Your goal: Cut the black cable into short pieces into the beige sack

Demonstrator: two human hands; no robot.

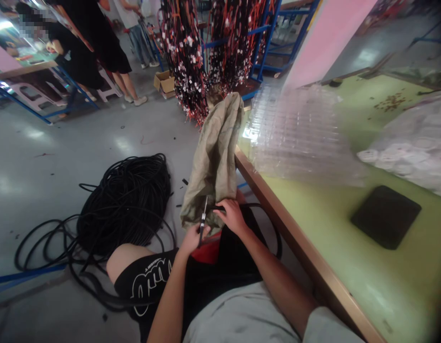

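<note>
My left hand [189, 239] is closed around the dark handle of what looks like a pair of scissors [204, 215], its thin silver blade pointing up and away from me. Just right of the blade, my right hand [233, 216] pinches the end of a black tube [258, 206]. The tube runs out behind that hand and bends down beside the table. Both hands are over my lap, at the mouth of a crumpled tan woven sack [220, 138], which leans against the table edge. How the left fingers sit on the handle is partly hidden.
A big coil of black tubing [124, 205] lies on the floor at left. At right, the green-topped table [313, 228] bears clear plastic packaging [295, 133], a black pad [386, 216] and bagged white parts [416, 143]. Wire harnesses [188, 52] hang ahead; several people stand or sit behind.
</note>
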